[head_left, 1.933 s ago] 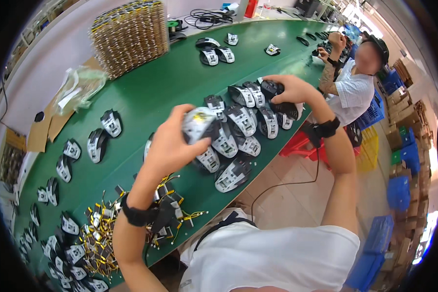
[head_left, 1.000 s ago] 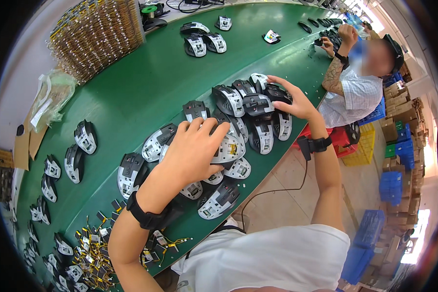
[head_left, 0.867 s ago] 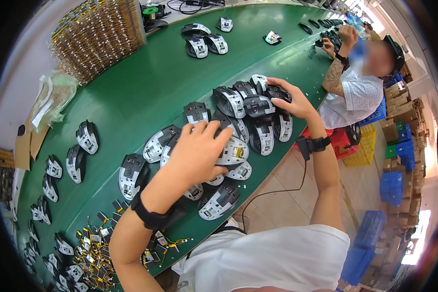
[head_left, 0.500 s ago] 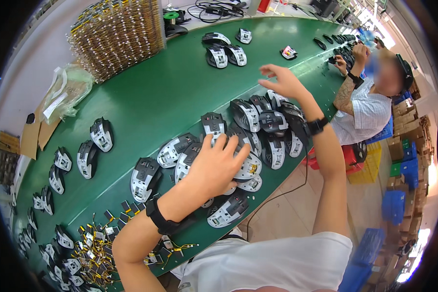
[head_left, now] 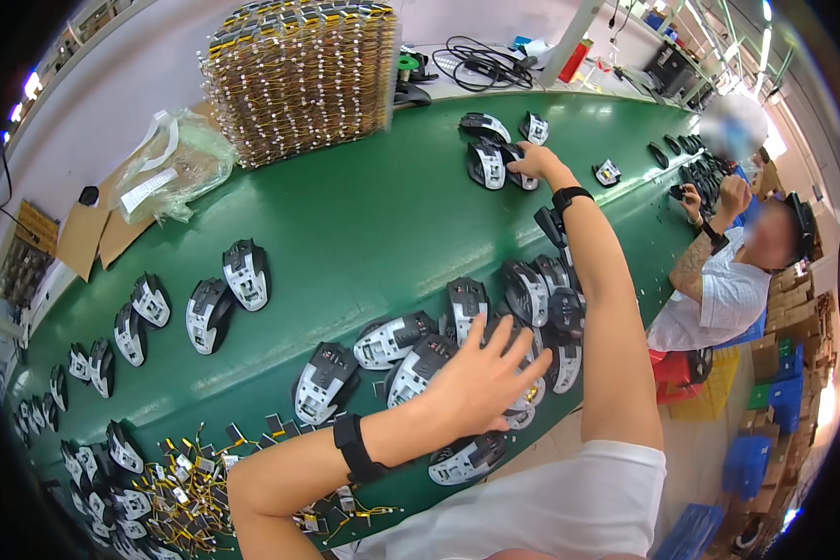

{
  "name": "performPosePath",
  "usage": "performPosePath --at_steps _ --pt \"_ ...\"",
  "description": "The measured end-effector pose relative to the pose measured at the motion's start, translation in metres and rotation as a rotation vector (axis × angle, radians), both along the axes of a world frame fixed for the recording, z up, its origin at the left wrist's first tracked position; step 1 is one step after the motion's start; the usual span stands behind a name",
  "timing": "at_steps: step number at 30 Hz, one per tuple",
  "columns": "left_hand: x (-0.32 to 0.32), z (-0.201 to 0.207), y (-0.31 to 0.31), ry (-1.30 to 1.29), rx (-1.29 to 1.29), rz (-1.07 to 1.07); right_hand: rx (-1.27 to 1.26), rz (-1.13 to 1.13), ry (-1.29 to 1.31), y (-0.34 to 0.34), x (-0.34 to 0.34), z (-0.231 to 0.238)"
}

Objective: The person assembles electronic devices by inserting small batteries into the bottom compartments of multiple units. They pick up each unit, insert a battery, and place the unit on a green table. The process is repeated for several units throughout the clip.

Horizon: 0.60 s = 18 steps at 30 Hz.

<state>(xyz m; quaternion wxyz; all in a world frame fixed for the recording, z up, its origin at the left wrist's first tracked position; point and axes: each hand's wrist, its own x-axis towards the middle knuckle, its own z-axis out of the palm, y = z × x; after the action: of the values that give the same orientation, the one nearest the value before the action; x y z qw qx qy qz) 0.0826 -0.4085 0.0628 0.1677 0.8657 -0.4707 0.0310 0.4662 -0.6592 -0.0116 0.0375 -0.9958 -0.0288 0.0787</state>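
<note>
The person's left hand [head_left: 476, 381] lies low over a cluster of black-and-silver mouse bodies [head_left: 319, 385] on the green desk [head_left: 364, 219], its fingers fanned wide apart. One silver mouse body with a yellow patch [head_left: 529, 396] shows past the hand's right edge; the palm hides whether the two touch. The right hand [head_left: 529, 166] is stretched to the far part of the desk, fingers pointing left and held fairly close together. It is at a far mouse body [head_left: 525, 179], partly covering it; whether the fingers have closed around it cannot be told. Another mouse body [head_left: 486, 164] lies just to the left, with two more behind. A black band [head_left: 353, 450] circles the left wrist. Near the left forearm, small parts with yellow wires [head_left: 191, 490] lie in a loose heap.
</note>
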Motion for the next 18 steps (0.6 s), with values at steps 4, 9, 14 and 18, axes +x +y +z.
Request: performPosePath --at_steps 4,9,14,18 --pt "0.008 0.007 0.015 0.032 -0.028 -0.055 -0.099 -0.028 0.016 -0.015 0.014 0.008" --pt "0.078 0.018 0.047 0.200 -0.194 0.017 0.300 0.046 -0.206 -0.005 0.047 0.039" --pt "0.218 -0.030 0.013 0.207 -0.100 0.195 0.192 0.231 0.065 0.045 0.077 0.048" --pt "0.306 -0.083 -0.028 0.013 -0.112 0.427 0.131 0.272 0.086 0.056 0.096 0.042"
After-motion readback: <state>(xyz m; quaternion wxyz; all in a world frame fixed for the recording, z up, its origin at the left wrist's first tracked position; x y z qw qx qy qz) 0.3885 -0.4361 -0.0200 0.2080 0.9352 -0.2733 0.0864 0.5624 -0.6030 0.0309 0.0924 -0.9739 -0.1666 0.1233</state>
